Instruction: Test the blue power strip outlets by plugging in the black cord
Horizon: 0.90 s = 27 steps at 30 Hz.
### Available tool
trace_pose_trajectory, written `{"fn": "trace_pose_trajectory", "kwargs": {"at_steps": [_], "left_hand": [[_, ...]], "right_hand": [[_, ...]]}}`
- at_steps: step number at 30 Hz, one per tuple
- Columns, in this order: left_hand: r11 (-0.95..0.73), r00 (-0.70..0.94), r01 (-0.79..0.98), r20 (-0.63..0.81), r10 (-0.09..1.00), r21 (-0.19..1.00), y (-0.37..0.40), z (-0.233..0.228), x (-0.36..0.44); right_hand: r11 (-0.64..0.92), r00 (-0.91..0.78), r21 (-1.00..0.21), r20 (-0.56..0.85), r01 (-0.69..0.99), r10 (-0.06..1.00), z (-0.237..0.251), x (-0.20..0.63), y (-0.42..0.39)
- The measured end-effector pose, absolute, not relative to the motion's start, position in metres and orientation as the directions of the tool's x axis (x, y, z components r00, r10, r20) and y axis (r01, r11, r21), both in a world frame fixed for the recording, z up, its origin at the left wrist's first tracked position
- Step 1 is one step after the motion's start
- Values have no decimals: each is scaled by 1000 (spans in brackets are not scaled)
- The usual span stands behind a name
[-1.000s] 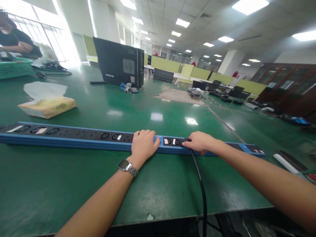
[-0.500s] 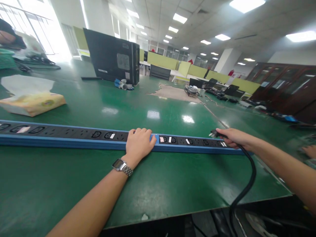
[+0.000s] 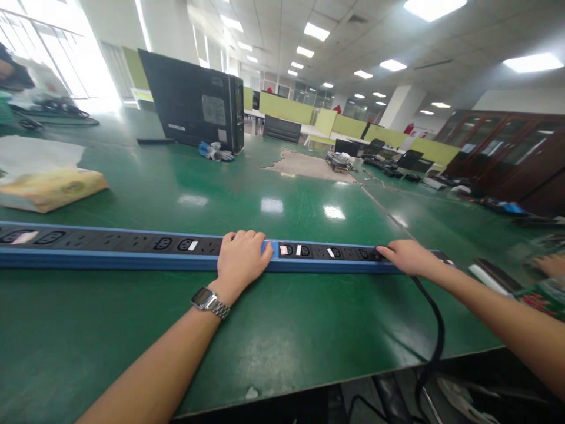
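A long blue power strip (image 3: pixel 132 252) with black sockets lies across the green table (image 3: pixel 265 330). My left hand (image 3: pixel 242 257), a metal watch on its wrist, rests flat on top of the strip near its middle. My right hand (image 3: pixel 408 258) grips a black plug pressed against a socket near the strip's right end. The plug's black cable (image 3: pixel 435 330) curves from under that hand down over the table's front edge.
A tissue pack (image 3: pixel 48 187) lies at the left, a black computer tower (image 3: pixel 194 106) and a bundle of blue-white items (image 3: pixel 216 153) farther back. Another person's hand (image 3: pixel 551 265) shows at the right edge beside a white bar (image 3: pixel 488 278). A person sits far left.
My right hand pulled the plug out of a socket near the strip's middle, carried it right, and now presses it at a socket near the right end. The left hand stayed put.
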<state>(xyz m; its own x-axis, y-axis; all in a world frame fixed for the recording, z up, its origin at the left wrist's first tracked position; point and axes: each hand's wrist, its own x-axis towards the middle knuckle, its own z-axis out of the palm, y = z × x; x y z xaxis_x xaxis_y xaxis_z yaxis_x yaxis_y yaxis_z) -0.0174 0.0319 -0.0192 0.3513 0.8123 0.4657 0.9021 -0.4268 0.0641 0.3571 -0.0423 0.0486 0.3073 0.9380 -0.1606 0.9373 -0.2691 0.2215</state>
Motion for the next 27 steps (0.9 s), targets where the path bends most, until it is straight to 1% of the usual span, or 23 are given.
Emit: {"fn": "trace_pose_trajectory", "kwargs": {"at_steps": [2, 4, 5, 7, 10, 13, 16, 18, 22, 27], "left_hand": [[-430, 353, 900, 459, 816, 73, 32, -19, -17], [-432, 353, 899, 460, 815, 75, 32, -19, -17], [-430, 351, 900, 461, 815, 76, 32, -19, -17], [-427, 348, 901, 457, 818, 79, 33, -20, -17], [-434, 355, 897, 452, 818, 82, 33, -20, -18], [-437, 357, 896, 462, 812, 75, 33, -19, -18], [-422, 348, 904, 454, 820, 69, 33, -18, -18], [-417, 347, 907, 446, 825, 66, 33, -18, -17], [-422, 354, 905, 447, 822, 59, 33, -18, -17], [-424, 355, 904, 450, 819, 57, 33, -18, -18]], "right_hand": [[-321, 334, 168, -57, 932, 941, 63, 376, -47], [-388, 388, 135, 26, 912, 921, 75, 401, -54], [-408, 408, 136, 28, 903, 913, 78, 414, -58], [-432, 439, 154, -13, 889, 899, 74, 439, -67], [-465, 477, 145, -65, 873, 876, 53, 465, -80], [-491, 498, 113, -38, 864, 867, 30, 476, -87], [-451, 457, 116, -25, 885, 889, 17, 478, -86], [-443, 451, 142, -31, 885, 892, 13, 477, -83], [-507, 520, 196, -18, 840, 854, 15, 479, -75], [-461, 483, 177, -109, 870, 869, 15, 485, -70]]}}
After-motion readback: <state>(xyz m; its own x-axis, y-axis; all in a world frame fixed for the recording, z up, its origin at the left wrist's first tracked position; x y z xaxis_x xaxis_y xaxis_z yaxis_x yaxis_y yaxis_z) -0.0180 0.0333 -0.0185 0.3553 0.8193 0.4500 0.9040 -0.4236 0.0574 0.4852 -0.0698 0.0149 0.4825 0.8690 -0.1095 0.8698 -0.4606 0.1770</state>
